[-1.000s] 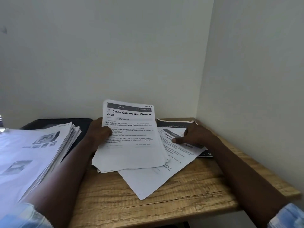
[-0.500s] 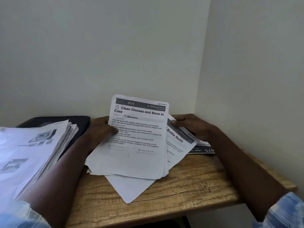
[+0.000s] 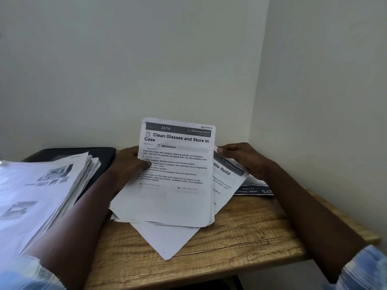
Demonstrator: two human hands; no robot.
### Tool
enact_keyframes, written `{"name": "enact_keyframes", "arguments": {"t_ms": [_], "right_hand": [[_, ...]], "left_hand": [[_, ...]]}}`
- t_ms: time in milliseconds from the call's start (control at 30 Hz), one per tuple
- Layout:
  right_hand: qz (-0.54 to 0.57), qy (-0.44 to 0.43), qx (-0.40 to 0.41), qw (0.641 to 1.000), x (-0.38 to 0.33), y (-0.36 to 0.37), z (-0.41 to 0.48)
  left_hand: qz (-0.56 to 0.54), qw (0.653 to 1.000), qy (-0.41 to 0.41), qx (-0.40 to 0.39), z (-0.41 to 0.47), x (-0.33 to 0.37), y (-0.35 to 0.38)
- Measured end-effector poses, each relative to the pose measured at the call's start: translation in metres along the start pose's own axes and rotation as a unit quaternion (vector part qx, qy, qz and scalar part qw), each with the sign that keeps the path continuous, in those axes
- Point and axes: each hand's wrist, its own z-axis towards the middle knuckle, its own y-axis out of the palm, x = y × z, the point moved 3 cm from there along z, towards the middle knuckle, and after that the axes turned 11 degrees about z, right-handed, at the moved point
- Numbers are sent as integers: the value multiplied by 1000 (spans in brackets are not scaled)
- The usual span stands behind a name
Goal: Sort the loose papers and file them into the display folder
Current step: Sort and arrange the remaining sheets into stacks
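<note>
My left hand (image 3: 130, 164) grips a small bundle of printed sheets (image 3: 176, 185) by its left edge, thumb on the front; the top page is headed "Clean Glasses and Store in Case". The bundle leans up off the wooden table (image 3: 240, 237). My right hand (image 3: 240, 158) pinches the top corner of a second sheet (image 3: 226, 176) reading "...ttle Refill", tucked behind the bundle's right side. A black display folder (image 3: 100, 152) lies at the back left, mostly hidden under a thick stack of papers (image 3: 39, 191).
A dark-banded printed page (image 3: 254, 188) lies flat at the back right of the table. Walls close the corner behind and to the right. The table's front edge runs just below the sheets' hanging corner.
My right hand lifted the "Refill" sheet off the table and brought it behind the bundle in my left hand. The bundle rose and shifted slightly right.
</note>
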Motion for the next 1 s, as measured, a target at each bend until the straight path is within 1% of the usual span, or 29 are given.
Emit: {"name": "enact_keyframes", "arguments": {"t_ms": [67, 133, 233, 267, 333, 400, 467, 567, 700, 833, 900, 1000], "right_hand": [[-10, 13, -4, 1000, 1, -2, 1], [-11, 48, -32, 998, 3, -4, 0], [50, 101, -111, 987, 5, -7, -1], [68, 103, -115, 986, 5, -7, -1], [93, 76, -70, 990, 5, -7, 1], [104, 26, -16, 994, 6, -5, 4], [100, -18, 17, 995, 9, -2, 6], [92, -54, 50, 993, 13, -2, 9], [97, -74, 70, 990, 14, -1, 10], [96, -88, 77, 989, 13, -1, 10], [93, -91, 80, 988, 13, 0, 10], [94, -79, 82, 989, 11, 1, 10]], "left_hand": [[-3, 1000, 8, 20, 1, -1, -3], [-5, 999, 14, 28, 0, -1, -5], [-14, 999, 10, 36, -1, 1, -6], [-20, 999, 9, 39, -2, 1, -6], [-50, 998, 6, 41, -4, 1, -4], [-80, 996, 8, 38, -9, 6, -1], [-57, 997, 23, 46, -11, 9, 0], [-22, 999, 24, 36, -8, 9, -2], [-4, 1000, 10, 12, -5, 3, -3], [-10, 1000, 3, -2, -6, 4, -1], [-29, 1000, -6, -10, -7, 2, 1], [-94, 994, -21, -41, -7, -2, 6]]}}
